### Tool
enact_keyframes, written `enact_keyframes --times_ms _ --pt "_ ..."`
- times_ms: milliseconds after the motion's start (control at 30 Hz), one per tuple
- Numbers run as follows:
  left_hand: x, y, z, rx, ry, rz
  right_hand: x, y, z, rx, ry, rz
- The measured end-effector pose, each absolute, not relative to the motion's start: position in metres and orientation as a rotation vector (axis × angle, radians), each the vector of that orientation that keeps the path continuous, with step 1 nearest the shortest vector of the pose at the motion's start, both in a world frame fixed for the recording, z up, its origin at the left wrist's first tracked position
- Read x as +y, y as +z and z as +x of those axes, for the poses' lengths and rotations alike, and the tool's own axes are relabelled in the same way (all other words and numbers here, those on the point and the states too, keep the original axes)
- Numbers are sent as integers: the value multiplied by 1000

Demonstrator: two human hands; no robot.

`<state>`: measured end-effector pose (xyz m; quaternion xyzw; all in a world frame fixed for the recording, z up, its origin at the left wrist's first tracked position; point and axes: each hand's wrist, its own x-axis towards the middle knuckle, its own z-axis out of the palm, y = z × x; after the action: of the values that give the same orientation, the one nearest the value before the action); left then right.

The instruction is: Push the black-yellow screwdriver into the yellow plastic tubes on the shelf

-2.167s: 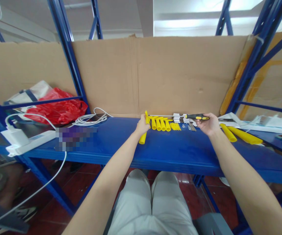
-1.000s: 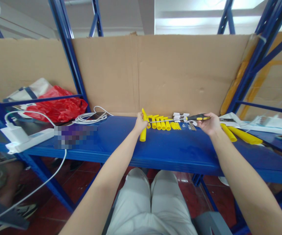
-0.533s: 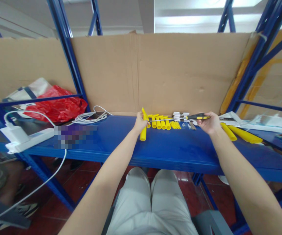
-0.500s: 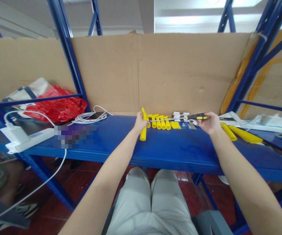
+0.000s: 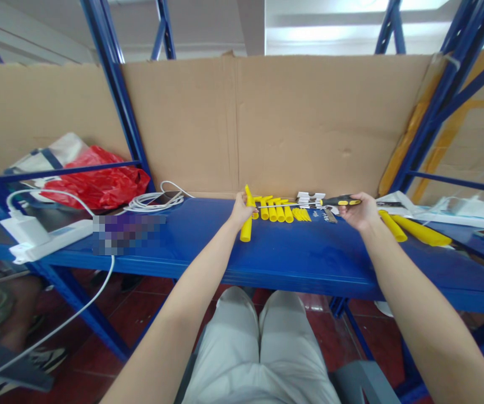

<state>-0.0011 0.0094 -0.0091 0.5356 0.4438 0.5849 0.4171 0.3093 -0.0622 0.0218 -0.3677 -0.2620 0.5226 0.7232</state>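
My left hand point(image 5: 242, 211) is closed around a yellow tube point(image 5: 245, 231), which is flattened at its far end and round and open at the near one. In my right hand point(image 5: 360, 212) is the black and yellow handle of a screwdriver point(image 5: 329, 201). Its long metal shaft points left, and the tip reaches the yellow tube by my left fingers; whether it touches is too small to tell. Between my hands, several more yellow tubes point(image 5: 281, 214) lie in a row, with small flat yellow pieces point(image 5: 302, 215) to their right.
Small white items point(image 5: 309, 198) and a little metal piece point(image 5: 330, 216) lie behind and right of the row. More yellow tubes point(image 5: 420, 231) rest right of my right hand. A white power strip point(image 5: 52, 238), coiled cable point(image 5: 151, 202) and red bag point(image 5: 102, 179) are leftward. Cardboard point(image 5: 309, 123) stands behind.
Almost nothing differs; both hands keep their holds on the tube and the screwdriver, in nearly the same places.
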Motion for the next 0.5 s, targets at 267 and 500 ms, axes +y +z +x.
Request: enact_keyframes --times_ms 267,500 --pt "12 -10 -3 1108 1465 1261 -62 22 309 -567 1167 -835" --pt "7 -4 -5 1083 1433 1163 -64 23 308 -502 1182 -835"
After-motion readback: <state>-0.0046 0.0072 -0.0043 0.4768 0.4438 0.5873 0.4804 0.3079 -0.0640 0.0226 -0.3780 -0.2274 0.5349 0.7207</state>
